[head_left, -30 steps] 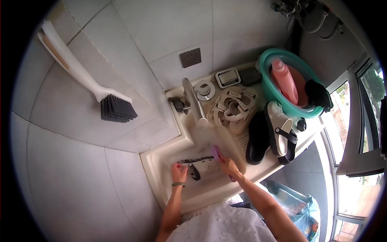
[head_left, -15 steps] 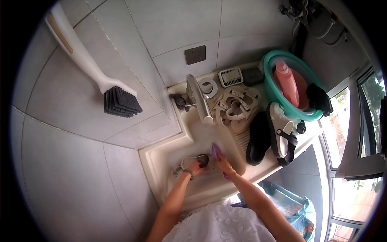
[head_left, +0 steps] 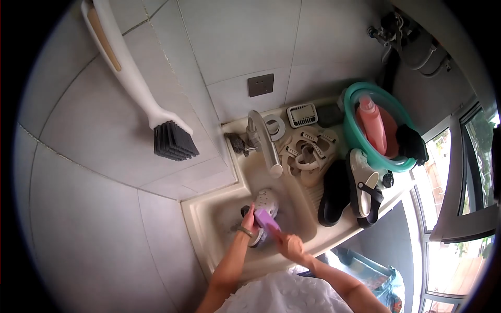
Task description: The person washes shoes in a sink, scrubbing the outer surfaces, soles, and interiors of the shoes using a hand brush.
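Observation:
In the sink (head_left: 194,235), a white clog (head_left: 266,200) with a dark sole is tilted, its holed toe toward the faucet. My left hand (head_left: 249,221) grips its side, though the fingers are partly hidden. A purple scrub brush (head_left: 267,221) is in my closed right hand (head_left: 291,247); its head lies over the clog, close to my left hand. Whether the bristles touch the shoe I cannot tell. Above the basin hangs the metal faucet (head_left: 269,151).
Right of the basin are beige sandals (head_left: 310,161), a black slipper (head_left: 334,201) and another white clog (head_left: 360,169). Behind them a teal basin (head_left: 350,122) holds a pink bottle (head_left: 371,128). A large white brush (head_left: 135,86) hangs by the left wall. Windows are at right.
My left hand has turned the clog so its holed toe points up toward the faucet. The purple brush has swung left over the shoe, and my right hand has moved down slightly.

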The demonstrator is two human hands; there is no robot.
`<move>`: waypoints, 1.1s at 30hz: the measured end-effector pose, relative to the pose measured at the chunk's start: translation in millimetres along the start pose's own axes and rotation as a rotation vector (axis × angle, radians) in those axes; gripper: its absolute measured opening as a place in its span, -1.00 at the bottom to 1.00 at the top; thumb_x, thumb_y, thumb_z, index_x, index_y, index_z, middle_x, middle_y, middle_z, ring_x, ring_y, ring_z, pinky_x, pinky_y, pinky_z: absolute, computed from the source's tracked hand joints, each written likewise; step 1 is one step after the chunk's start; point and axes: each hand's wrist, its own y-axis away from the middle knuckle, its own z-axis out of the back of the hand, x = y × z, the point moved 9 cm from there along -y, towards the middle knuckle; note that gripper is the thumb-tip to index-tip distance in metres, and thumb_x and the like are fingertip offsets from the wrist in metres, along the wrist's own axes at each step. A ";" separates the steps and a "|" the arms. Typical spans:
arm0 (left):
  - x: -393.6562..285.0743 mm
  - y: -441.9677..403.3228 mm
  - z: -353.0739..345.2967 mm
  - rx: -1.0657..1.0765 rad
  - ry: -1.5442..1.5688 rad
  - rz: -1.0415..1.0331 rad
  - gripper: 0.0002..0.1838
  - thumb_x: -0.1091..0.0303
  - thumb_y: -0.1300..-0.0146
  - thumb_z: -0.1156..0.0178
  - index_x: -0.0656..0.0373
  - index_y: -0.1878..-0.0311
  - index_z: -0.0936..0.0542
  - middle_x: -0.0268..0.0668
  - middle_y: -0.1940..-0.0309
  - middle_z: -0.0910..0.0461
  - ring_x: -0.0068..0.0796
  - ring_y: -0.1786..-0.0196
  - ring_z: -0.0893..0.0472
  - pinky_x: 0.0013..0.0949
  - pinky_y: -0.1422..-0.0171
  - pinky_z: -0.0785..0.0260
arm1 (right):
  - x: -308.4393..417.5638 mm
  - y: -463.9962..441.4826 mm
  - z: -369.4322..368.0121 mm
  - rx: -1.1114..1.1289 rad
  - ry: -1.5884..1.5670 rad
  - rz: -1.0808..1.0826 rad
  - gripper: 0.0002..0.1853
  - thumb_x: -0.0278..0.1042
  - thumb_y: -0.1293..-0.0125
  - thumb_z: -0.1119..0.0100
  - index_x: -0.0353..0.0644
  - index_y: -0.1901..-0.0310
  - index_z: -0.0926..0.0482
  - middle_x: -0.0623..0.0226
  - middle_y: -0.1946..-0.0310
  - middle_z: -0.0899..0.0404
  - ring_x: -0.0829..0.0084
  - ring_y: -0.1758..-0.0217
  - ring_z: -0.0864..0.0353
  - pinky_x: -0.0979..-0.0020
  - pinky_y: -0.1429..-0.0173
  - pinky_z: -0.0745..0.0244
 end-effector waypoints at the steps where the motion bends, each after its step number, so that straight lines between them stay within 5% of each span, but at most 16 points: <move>1: -6.3 7.1 -6.6 -0.015 -0.012 -0.030 -0.41 -0.17 -0.40 -0.03 0.21 -0.15 -0.51 -0.24 -0.02 -0.62 -0.32 -0.01 -0.62 -0.20 -0.12 -0.49 | 5.2 4.9 -1.5 -0.071 0.014 0.093 -0.47 -0.44 -0.24 -0.12 0.20 -0.26 -0.50 -0.11 0.35 -0.63 -0.08 0.33 -0.65 0.03 0.28 -0.55; 3: -11.3 28.5 -28.9 0.001 0.009 -0.092 -0.45 -0.10 -0.40 -0.08 0.22 -0.15 -0.49 -0.21 -0.03 -0.61 -0.29 -0.03 -0.61 -0.19 -0.13 -0.49 | -15.3 -3.8 -5.0 -0.309 0.084 0.212 -0.47 -0.47 -0.21 -0.16 0.16 -0.24 -0.51 -0.16 0.37 -0.61 -0.12 0.39 -0.63 0.01 0.33 -0.52; 7: -17.5 79.7 -68.0 -0.038 0.015 -0.232 -0.51 0.03 -0.35 -0.21 0.25 -0.13 -0.49 -0.23 0.03 -0.60 -0.35 0.00 -0.58 -0.24 -0.11 -0.45 | -8.5 -45.9 40.6 -0.280 0.052 0.032 -0.49 -0.48 -0.28 -0.10 0.06 -0.28 -0.46 0.00 0.52 -0.60 -0.06 0.56 -0.57 0.03 0.47 -0.45; 9: -33.5 90.8 -65.2 -0.185 -0.069 -0.316 -0.50 0.01 -0.35 -0.21 0.22 -0.15 -0.48 -0.27 -0.02 -0.58 -0.37 -0.04 -0.56 -0.23 -0.13 -0.44 | 9.3 -20.5 34.5 -0.224 0.013 0.158 -0.46 -0.48 -0.28 -0.08 0.12 -0.31 -0.43 -0.02 0.50 -0.60 -0.05 0.55 -0.59 0.03 0.47 -0.47; 11: -38.2 89.1 -74.9 0.001 0.027 -0.302 -0.53 0.03 -0.39 -0.15 0.13 -0.21 -0.45 -0.33 -0.07 -0.56 -0.38 -0.10 -0.54 -0.23 -0.17 -0.42 | 20.1 3.6 20.5 -0.212 -0.020 0.280 -0.42 -0.48 -0.27 -0.06 0.17 -0.34 -0.40 -0.05 0.47 -0.60 -0.05 0.54 -0.61 0.03 0.48 -0.48; 13: -37.4 98.2 -90.2 0.095 0.050 -0.302 -0.56 0.04 -0.43 -0.10 0.10 -0.23 -0.43 -0.37 -0.08 -0.54 -0.40 -0.08 -0.53 -0.23 -0.19 -0.40 | 12.0 -15.4 24.8 -0.190 0.004 0.164 -0.46 -0.46 -0.28 -0.07 0.13 -0.32 -0.43 -0.06 0.51 -0.57 -0.07 0.53 -0.59 0.04 0.46 -0.47; 18: -39.2 108.7 -88.6 0.002 -0.041 -0.452 -0.46 0.08 -0.40 -0.16 0.24 -0.27 -0.37 -0.31 -0.11 -0.49 -0.43 -0.12 -0.49 -0.31 -0.22 -0.36 | 16.6 -32.1 55.2 -0.344 -0.144 0.064 -0.51 -0.41 -0.29 -0.12 0.01 -0.28 -0.46 -0.05 0.54 -0.55 -0.06 0.51 -0.59 0.11 0.48 -0.45; 22: -46.3 105.3 -87.0 0.092 -0.057 -0.469 -0.48 0.12 -0.41 -0.15 0.24 -0.29 -0.34 -0.33 -0.15 -0.48 -0.45 -0.15 -0.48 -0.31 -0.30 -0.31 | 38.7 -1.8 28.4 -0.305 -0.157 0.319 -0.45 -0.43 -0.33 -0.04 0.14 -0.36 -0.37 -0.11 0.55 -0.56 -0.08 0.52 -0.60 -0.01 0.41 -0.48; 26: -37.7 104.3 -80.4 0.085 -0.173 -0.543 -0.45 0.13 -0.39 -0.20 0.24 -0.30 -0.34 -0.33 -0.16 -0.48 -0.51 -0.18 -0.45 -0.35 -0.28 -0.29 | 31.0 -55.9 62.8 -0.325 -0.172 0.070 -0.44 -0.41 -0.34 -0.05 0.11 -0.38 -0.33 -0.13 0.52 -0.53 -0.12 0.50 -0.58 -0.02 0.41 -0.45; 28: -49.9 116.6 -72.7 -0.131 -0.295 -0.586 -0.43 0.13 -0.37 -0.22 0.22 -0.32 -0.33 -0.34 -0.17 -0.47 -0.51 -0.20 -0.44 -0.37 -0.28 -0.27 | 26.8 -40.7 42.5 -0.320 -0.201 0.097 -0.43 -0.39 -0.33 -0.07 0.11 -0.39 -0.31 -0.13 0.52 -0.53 -0.12 0.50 -0.58 -0.02 0.41 -0.45; 33: -64.8 130.9 -81.6 -0.072 -0.430 -0.722 -0.42 -0.01 -0.41 -0.14 0.35 -0.21 -0.43 -0.37 -0.01 -0.51 -0.57 0.03 -0.47 -0.42 -0.06 -0.35 | 51.6 -32.6 50.5 -0.373 -0.159 0.207 -0.44 -0.42 -0.34 -0.06 0.14 -0.38 -0.35 -0.10 0.53 -0.55 -0.07 0.49 -0.61 0.03 0.41 -0.49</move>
